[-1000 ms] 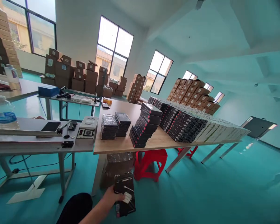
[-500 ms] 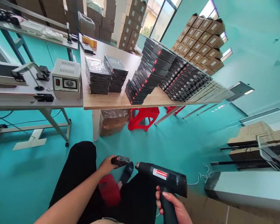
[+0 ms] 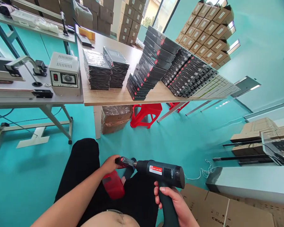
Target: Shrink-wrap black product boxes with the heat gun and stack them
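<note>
In my left hand (image 3: pixel 110 164) is a small black box (image 3: pixel 125 161) in shiny clear film, gripped at its left end and held out above the floor. My right hand (image 3: pixel 167 197) is wrapped round the handle of a black heat gun (image 3: pixel 159 170) with a red and white label. The gun's metal nozzle points left, right up against the box's near end; whether they touch I cannot tell. Below my left hand is a red stool seat (image 3: pixel 114 185) between my legs.
Ahead, a wooden table (image 3: pixel 104 99) bears film-wrapped black boxes (image 3: pixel 98 71) and a tall leaning stack (image 3: pixel 153 61). To the left stands a sealing machine with a control box (image 3: pixel 64 74). A red stool (image 3: pixel 146 115) is under the table; cartons (image 3: pixel 210 205) lie at lower right.
The heat gun has moved left, its nozzle closing up to the black box. My left hand and the box have shifted slightly right. The view has tilted a little.
</note>
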Available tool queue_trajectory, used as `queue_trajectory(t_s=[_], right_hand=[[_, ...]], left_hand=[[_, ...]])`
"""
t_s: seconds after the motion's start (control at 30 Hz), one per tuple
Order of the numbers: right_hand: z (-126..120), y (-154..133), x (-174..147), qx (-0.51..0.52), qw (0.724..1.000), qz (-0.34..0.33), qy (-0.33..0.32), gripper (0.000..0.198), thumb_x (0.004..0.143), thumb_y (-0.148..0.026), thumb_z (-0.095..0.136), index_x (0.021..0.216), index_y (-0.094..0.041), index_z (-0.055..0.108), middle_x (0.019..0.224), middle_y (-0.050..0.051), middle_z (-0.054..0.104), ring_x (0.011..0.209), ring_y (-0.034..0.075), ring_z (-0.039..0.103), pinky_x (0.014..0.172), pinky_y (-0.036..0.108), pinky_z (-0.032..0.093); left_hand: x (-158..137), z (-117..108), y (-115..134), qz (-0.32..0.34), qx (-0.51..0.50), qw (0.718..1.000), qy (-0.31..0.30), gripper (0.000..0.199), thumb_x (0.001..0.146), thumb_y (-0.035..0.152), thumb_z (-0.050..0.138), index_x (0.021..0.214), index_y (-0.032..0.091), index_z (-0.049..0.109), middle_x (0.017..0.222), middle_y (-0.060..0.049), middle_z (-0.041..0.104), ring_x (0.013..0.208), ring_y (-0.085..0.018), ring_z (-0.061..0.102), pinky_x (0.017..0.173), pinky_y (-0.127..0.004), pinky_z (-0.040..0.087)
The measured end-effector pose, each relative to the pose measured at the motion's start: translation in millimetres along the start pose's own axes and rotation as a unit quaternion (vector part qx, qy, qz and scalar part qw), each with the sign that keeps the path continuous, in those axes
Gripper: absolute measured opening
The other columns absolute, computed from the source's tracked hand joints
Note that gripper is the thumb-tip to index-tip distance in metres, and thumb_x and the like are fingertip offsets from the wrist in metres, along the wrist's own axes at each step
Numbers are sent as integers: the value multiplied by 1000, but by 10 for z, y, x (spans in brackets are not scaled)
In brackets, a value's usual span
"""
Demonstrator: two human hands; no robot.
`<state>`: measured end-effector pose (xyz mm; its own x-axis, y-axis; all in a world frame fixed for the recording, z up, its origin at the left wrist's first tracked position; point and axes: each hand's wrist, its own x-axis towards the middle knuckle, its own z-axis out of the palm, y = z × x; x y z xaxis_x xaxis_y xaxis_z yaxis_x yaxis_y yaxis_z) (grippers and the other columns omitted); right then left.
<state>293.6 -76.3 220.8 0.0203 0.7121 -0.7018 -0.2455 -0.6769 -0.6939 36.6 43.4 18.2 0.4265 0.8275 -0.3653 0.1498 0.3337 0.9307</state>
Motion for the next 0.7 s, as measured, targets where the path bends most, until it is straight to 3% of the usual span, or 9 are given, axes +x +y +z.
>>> queue_trajectory(t_s=[0.27, 0.43, 0.57, 0.7], right_hand=[[121, 95, 57, -8, 1000, -2, -26, 34, 74, -31, 67, 101, -10, 64, 80, 8, 67, 62, 16, 62, 52, 25, 48], [250, 161, 145, -22, 998, -19, -51, 34, 75, -30, 64, 101, -9, 63, 80, 9, 67, 60, 15, 62, 52, 25, 47], [257, 131, 165, -29, 998, -13, -59, 32, 76, -28, 63, 101, -8, 63, 79, 9, 67, 60, 16, 62, 52, 26, 48], [97, 119, 156, -11, 999, -22, -20, 33, 76, -29, 65, 101, -8, 63, 79, 8, 66, 62, 16, 62, 51, 25, 48]], left_hand=[[-14, -2, -55, 42, 187, 981, 22, 28, 59, 39, 74, 81, 23, 69, 85, -3, 68, 86, -27, 61, 72, -31, 41], [-5, -5, -111, 39, 231, 972, 31, 24, 58, 34, 74, 79, 24, 68, 83, -3, 66, 87, -27, 61, 72, -29, 39], [11, -11, -188, 31, 195, 980, 37, 26, 57, 31, 74, 80, 21, 67, 81, -2, 66, 84, -25, 61, 70, -29, 41], [46, -20, -220, -36, 26, 999, 7, 38, 54, 25, 73, 90, 16, 64, 73, -1, 66, 72, -23, 63, 62, -31, 45]])
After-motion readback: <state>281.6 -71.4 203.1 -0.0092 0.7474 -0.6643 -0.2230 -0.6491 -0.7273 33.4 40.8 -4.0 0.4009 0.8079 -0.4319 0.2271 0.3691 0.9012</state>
